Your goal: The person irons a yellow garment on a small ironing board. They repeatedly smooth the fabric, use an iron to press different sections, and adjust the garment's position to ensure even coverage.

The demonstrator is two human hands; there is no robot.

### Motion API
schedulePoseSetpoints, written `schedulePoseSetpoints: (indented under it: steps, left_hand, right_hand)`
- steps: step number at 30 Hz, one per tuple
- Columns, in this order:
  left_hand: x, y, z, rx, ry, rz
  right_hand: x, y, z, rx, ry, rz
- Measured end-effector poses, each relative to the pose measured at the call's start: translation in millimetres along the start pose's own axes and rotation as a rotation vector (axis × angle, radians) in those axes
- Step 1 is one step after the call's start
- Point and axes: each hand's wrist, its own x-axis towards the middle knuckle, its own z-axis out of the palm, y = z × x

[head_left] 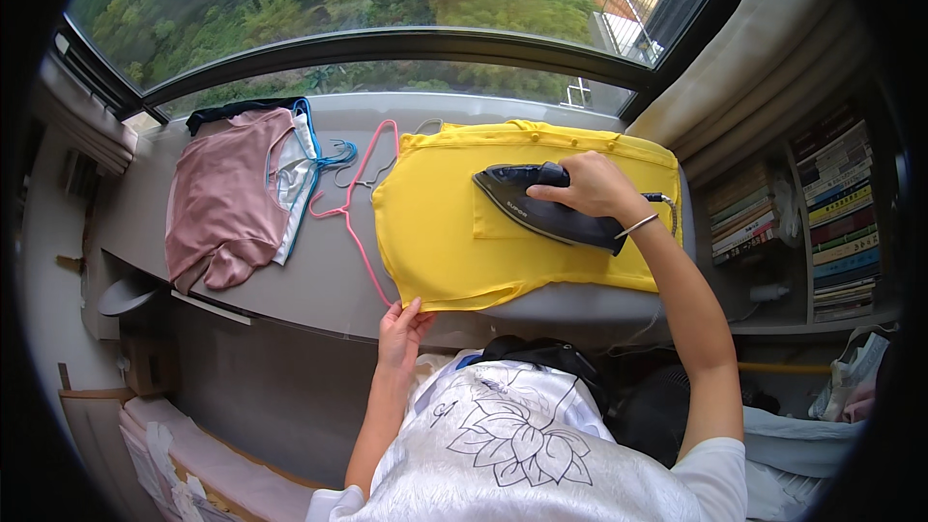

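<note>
A yellow buttoned garment (435,217) lies spread on a grey padded ironing surface (551,304) before the window. My right hand (594,185) is closed around the handle of a black Supor clothes iron (540,206). The iron rests on the garment, over what looks like a patch pocket, with its tip towards the left. My left hand (406,330) pinches the garment's near left corner between thumb and fingers. A pink clothes hanger (349,210) lies just left of the garment, partly over a grey hanger (366,181).
Left on the grey counter (145,210) lies a pile of clothes with a pink top (228,196) uppermost and blue hangers (337,154) beside it. A bookshelf (797,232) and a curtain (754,65) stand at the right. The iron's cord (674,210) trails rightward.
</note>
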Motion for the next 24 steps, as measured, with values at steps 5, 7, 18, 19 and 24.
schedulePoseSetpoints:
  steps: [5,7,18,19,24]
  left_hand:
    - [0.6,-3.6,-12.7,-0.066,-0.001,0.056]
    - [-3.1,0.6,-0.9,-0.082,0.019,0.079]
    - [-2.1,-18.4,2.5,-0.109,0.078,0.159]
    - [-1.4,-19.1,2.7,-0.095,0.095,0.173]
    - [-7.0,-15.8,7.3,-0.052,0.166,0.227]
  right_hand:
    - [1.5,-15.6,5.0,-0.051,-0.042,-0.135]
    - [0.3,-18.1,7.5,-0.069,-0.063,-0.169]
    - [-21.6,-38.6,7.7,-0.176,-0.167,-0.35]
    - [-24.3,-40.0,7.7,-0.178,-0.175,-0.36]
    - [-31.5,-46.2,11.6,-0.186,-0.194,-0.383]
